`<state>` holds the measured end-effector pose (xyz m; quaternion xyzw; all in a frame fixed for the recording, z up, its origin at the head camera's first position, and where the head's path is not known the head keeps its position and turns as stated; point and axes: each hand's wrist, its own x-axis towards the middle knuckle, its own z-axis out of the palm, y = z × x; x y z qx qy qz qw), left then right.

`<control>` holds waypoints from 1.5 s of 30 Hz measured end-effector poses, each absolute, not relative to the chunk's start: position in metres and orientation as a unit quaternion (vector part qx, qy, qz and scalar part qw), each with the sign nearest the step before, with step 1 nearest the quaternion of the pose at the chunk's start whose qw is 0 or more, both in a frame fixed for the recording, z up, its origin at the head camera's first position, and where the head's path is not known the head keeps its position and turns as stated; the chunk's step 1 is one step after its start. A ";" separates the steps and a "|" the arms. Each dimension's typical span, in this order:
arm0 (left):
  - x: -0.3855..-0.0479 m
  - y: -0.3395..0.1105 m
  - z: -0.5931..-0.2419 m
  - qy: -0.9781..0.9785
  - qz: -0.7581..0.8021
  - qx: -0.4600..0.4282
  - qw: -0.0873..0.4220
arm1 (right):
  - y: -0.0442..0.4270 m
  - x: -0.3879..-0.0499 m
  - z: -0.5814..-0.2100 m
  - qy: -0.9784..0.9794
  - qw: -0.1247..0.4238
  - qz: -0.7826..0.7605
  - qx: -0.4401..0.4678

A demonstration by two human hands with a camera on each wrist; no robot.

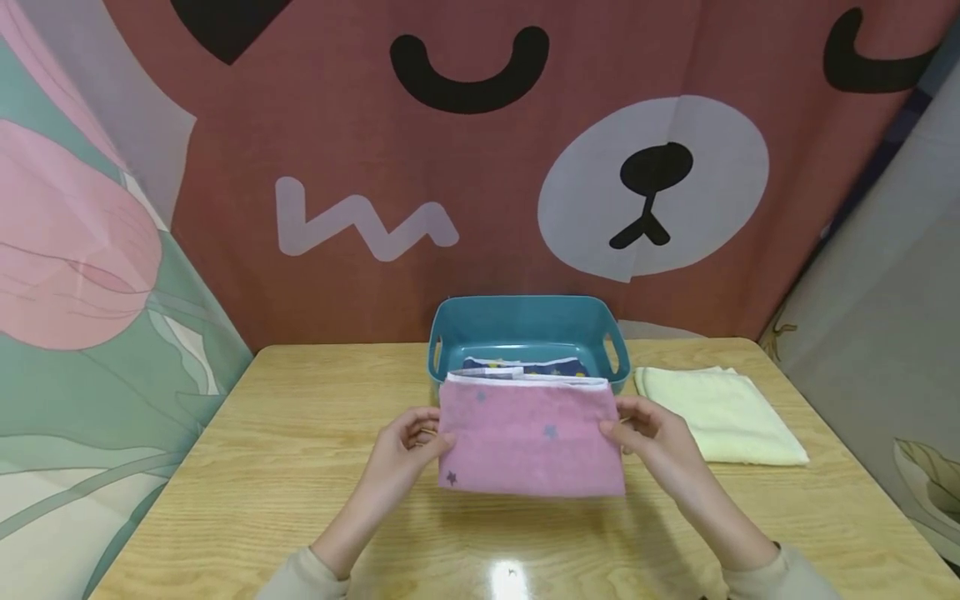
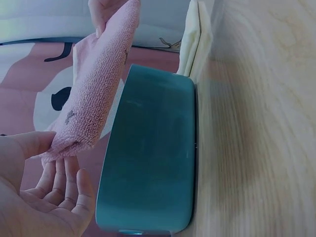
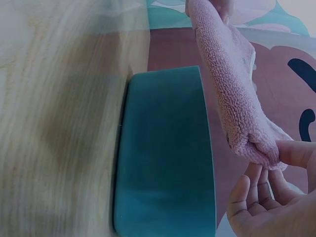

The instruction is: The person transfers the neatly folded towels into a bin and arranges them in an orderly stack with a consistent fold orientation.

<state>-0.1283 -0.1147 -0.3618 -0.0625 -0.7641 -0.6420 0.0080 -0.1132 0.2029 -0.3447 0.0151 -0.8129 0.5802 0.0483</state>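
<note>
A folded pink towel with small stars and a white edge hangs in the air in front of the teal basket. My left hand pinches its left side between thumb and fingers. On the opposite side my right hand pinches the towel the same way. Both wrist views show the towel's fuzzy folded side, the left one with the towel above the basket's outer wall. Inside the basket lies a dark blue patterned cloth, partly hidden behind the pink towel.
A folded pale yellow towel lies on the wooden table to the right of the basket. Behind the table hangs a curtain with a bear face. More printed fabric hangs at the left.
</note>
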 end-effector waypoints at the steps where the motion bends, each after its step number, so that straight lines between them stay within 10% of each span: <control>1: -0.129 -0.115 -0.361 -0.765 -0.642 -0.061 0.010 | 0.203 -0.113 -0.344 -0.812 0.052 0.582 0.016; 45: -0.167 -0.103 -0.347 -0.748 -0.656 -0.055 0.082 | 0.203 -0.151 -0.321 -0.821 0.066 0.566 0.011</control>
